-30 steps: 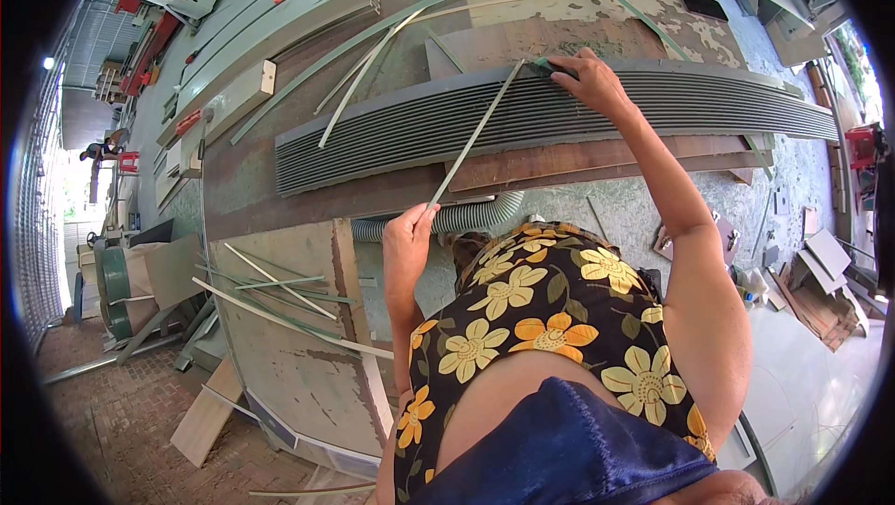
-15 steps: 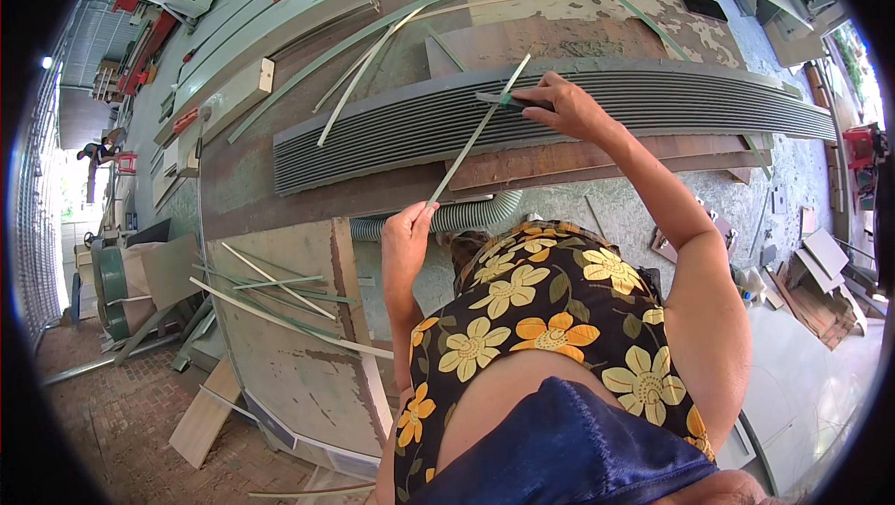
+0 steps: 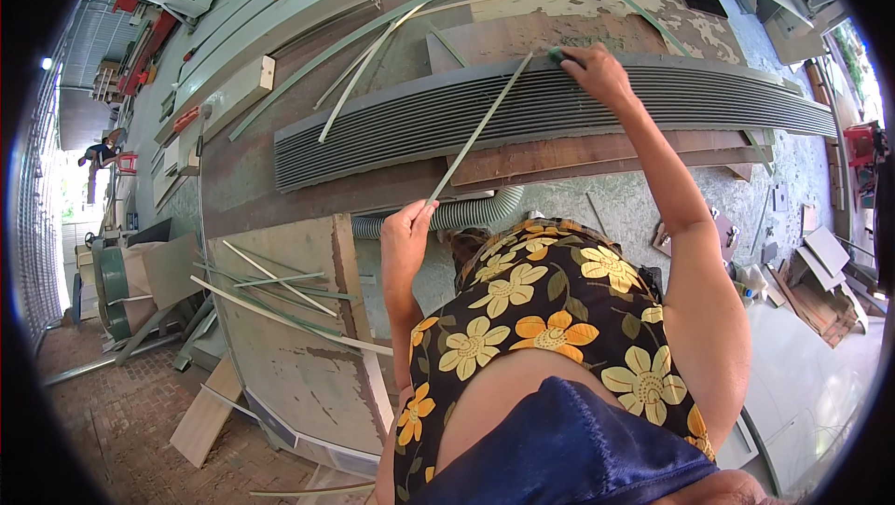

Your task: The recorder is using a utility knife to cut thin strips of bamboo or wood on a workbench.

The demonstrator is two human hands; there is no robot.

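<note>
My left hand (image 3: 405, 230) pinches the lower end of a long thin pale-green strip (image 3: 481, 129). The strip slants up and to the right across a stack of grey ribbed panels (image 3: 373, 137). Beyond the strip's far end, over the far edge of the stack, my right hand (image 3: 601, 74) is closed round a small dark hand tool with a green part (image 3: 557, 55). Its working end is mostly hidden and blurred now. The tool stands apart from the strip.
Loose strips (image 3: 378, 62) lie across the panels' far side. More strips (image 3: 280, 286) rest on a worn board (image 3: 308, 370) at the lower left. Below the stack runs a ribbed hose (image 3: 475, 212). Far left, another person (image 3: 98, 152) is near a red stool.
My right hand has moved up and to the right with the tool, off the strip it was touching. The left hand still holds the strip's lower end.
</note>
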